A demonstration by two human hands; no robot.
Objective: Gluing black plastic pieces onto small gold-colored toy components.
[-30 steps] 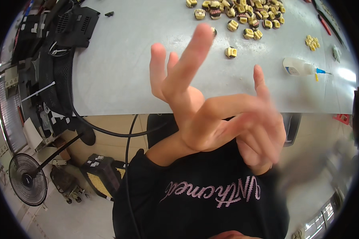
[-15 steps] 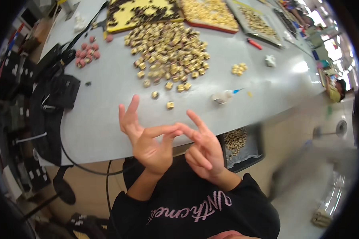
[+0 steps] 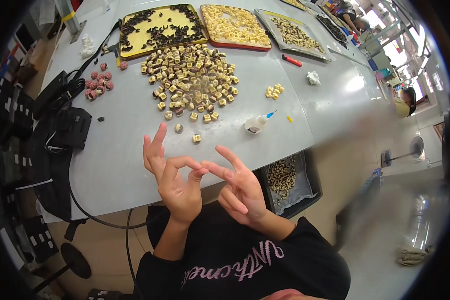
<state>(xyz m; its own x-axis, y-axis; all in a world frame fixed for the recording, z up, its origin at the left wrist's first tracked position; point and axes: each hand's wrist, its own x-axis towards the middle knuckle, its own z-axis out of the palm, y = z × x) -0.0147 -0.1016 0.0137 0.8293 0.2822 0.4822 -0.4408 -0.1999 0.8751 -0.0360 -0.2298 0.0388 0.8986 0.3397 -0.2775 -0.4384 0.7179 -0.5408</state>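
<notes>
In front of my chest, above the table's near edge, my left hand (image 3: 179, 192) brings its thumb and forefinger tips together, the other fingers raised. Anything in that pinch is hidden or too small to make out. My right hand (image 3: 242, 194) has two fingers stretched apart, one tip touching the left hand's pinch; its remaining fingers are curled. Beyond my hands, a lone cube-like piece (image 3: 196, 139), yellow and dark, sits nearest to them. Behind it spreads a large heap of similar two-tone pieces (image 3: 200, 75). Right of the pieces, a small white bottle (image 3: 255, 124) with a blue needle tip stands tilted.
Far back are a yellow tray of dark curved pieces (image 3: 123, 37), a red-rimmed tray of pale pieces (image 3: 237, 46) and a lined tray (image 3: 312, 54). Pink bumpy balls (image 3: 97, 82) and black equipment (image 3: 74, 129) lie left. A black bin (image 3: 312, 196) of pieces is below the right edge.
The whole view has shifted, so the table things appear further left and the trays show more fully. My hands keep nearly the same pose, fingertips still touching.
</notes>
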